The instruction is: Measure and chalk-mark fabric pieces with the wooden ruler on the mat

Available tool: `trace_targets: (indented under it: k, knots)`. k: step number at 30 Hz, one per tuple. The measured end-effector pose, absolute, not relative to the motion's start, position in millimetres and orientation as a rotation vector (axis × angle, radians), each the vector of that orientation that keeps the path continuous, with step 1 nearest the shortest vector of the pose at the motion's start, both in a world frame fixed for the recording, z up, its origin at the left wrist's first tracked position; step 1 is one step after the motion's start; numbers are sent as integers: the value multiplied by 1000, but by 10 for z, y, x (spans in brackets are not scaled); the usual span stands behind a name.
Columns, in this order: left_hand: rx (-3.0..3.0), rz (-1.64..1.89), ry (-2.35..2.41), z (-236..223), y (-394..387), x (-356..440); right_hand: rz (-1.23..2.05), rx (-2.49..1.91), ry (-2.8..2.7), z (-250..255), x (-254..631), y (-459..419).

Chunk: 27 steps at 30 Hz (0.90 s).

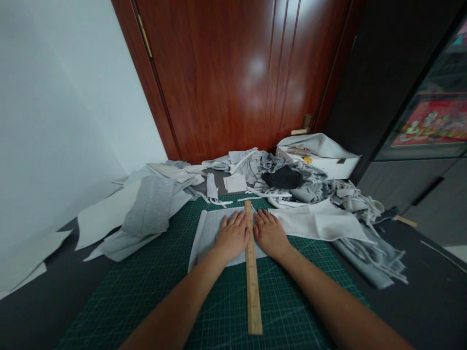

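A wooden ruler (pixel 253 287) lies lengthwise over a piece of grey fabric (pixel 209 236), its near end reaching past the fabric onto a green cutting mat (pixel 292 296). My left hand (pixel 233 236) rests flat on the fabric at the ruler's left edge, fingers stretched out. On the other side, my right hand (pixel 270 233) lies flat too, its fingers extended beside the ruler. Part of the fabric is hidden under both hands. White fabric (pixel 321 221) spreads out just right of my right hand.
Folded grey fabric (pixel 146 209) and pale paper-like sheets (pixel 105 214) lie at the left. A heap of grey scraps (pixel 310 187) and a white box (pixel 335 167) stand at the back right. Behind the table are a wooden door (pixel 226 78) and a white wall (pixel 73 97).
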<state>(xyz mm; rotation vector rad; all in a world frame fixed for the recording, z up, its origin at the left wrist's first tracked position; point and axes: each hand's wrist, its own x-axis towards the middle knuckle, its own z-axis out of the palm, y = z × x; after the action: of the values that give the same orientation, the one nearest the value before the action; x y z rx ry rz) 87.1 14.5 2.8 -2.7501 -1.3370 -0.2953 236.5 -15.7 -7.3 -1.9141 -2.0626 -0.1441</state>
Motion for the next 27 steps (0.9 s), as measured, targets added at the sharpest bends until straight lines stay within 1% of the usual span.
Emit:
trace_targets:
  k: [5, 15, 23, 27]
  knots:
    - [-2792, -290, -1288, -4, 151, 877, -157, -1904, -2066, -81, 2369, -162]
    - [-2683, -253, -1473, 60, 91, 948, -145, -1930, -2071, -61, 2354, -171]
    - [-2651, -237, -1535, 62, 86, 1113, -148, -1923, -2072, -73, 2352, -163]
    - [-2670, -288, -1523, 22, 84, 1092, -119, -1867, -2069, -70, 2405, -163]
